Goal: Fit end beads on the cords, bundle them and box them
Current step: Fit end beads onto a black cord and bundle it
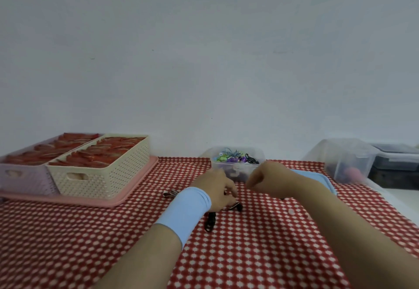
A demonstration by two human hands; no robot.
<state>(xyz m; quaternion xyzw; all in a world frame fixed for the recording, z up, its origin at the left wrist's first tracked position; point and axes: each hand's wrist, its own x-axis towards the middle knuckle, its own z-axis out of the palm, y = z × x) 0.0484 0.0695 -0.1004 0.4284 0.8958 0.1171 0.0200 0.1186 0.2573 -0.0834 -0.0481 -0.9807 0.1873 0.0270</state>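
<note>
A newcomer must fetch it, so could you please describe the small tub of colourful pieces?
On the red checked tablecloth, look to the far edge by the wall, near the middle. The small clear tub stands there; unlike the cream basket left and bigger clear bin right, it holds green, purple and black pieces.

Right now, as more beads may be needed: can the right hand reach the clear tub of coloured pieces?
Probably yes: the clear tub stands just beyond the right hand, looks lidless, and nothing lies between them.
</note>
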